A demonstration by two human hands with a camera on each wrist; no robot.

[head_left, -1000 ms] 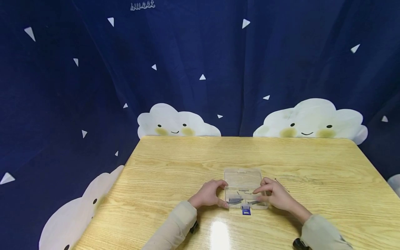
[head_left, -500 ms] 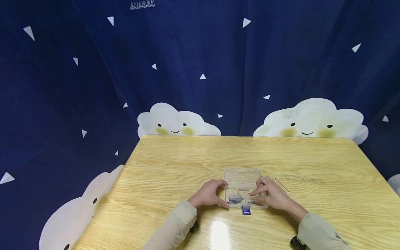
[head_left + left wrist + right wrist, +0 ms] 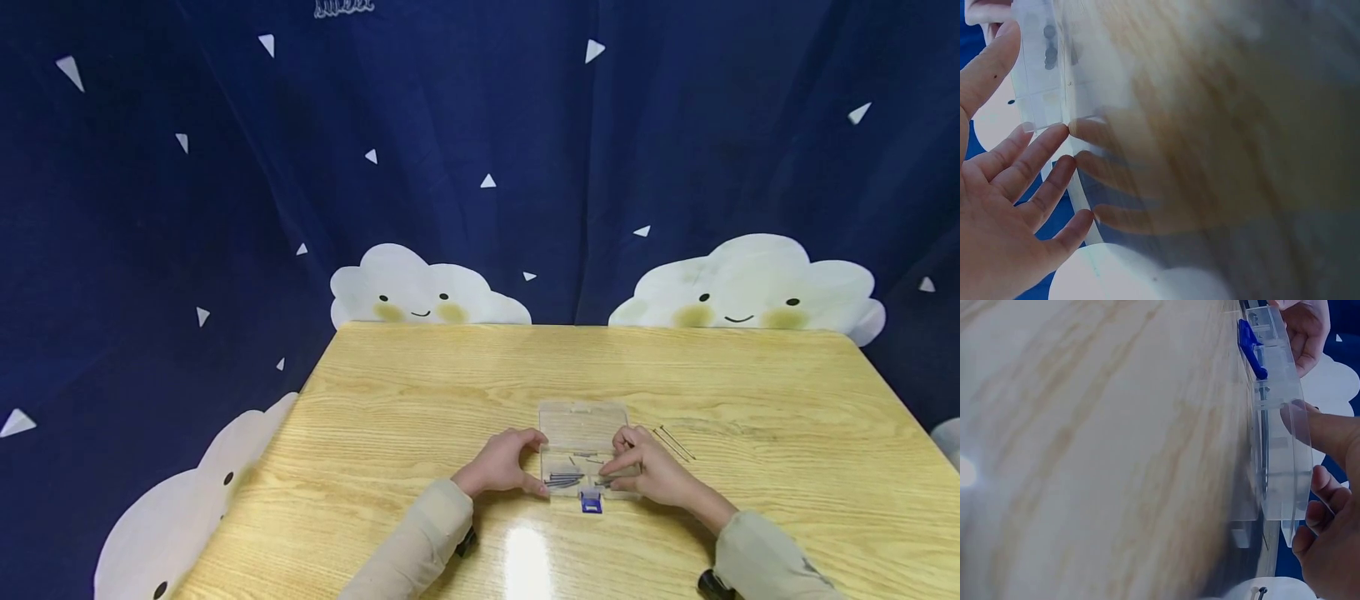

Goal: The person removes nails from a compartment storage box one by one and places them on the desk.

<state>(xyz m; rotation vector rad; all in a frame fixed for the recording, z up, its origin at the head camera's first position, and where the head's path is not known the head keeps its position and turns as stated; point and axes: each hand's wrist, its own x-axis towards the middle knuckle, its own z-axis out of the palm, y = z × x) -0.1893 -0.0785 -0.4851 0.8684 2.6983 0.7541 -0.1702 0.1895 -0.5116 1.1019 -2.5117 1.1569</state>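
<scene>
A clear plastic compartment box (image 3: 558,460) stands on the table with its lid (image 3: 582,425) raised at the back and a blue latch (image 3: 591,502) at the front. Several dark nails (image 3: 564,479) lie in its front left compartment, with smaller ones (image 3: 585,455) at the back. My left hand (image 3: 501,463) holds the box's left end, thumb at the front corner and index finger at the back. My right hand (image 3: 660,468) reaches over the right end, thumb and index finger inside it, tips apart. A long nail (image 3: 1264,444) lies near that thumb; the fingertips partly hide the right compartments.
Two long thin nails (image 3: 675,444) lie side by side on the wooden table (image 3: 420,400), just right of the right hand. Behind the table hangs a dark blue curtain (image 3: 450,100) with clouds and white triangles.
My right hand has shifted slightly left and deeper over the box's right compartments, which brings the second loose nail into sight. My left hand and the box stay put.
</scene>
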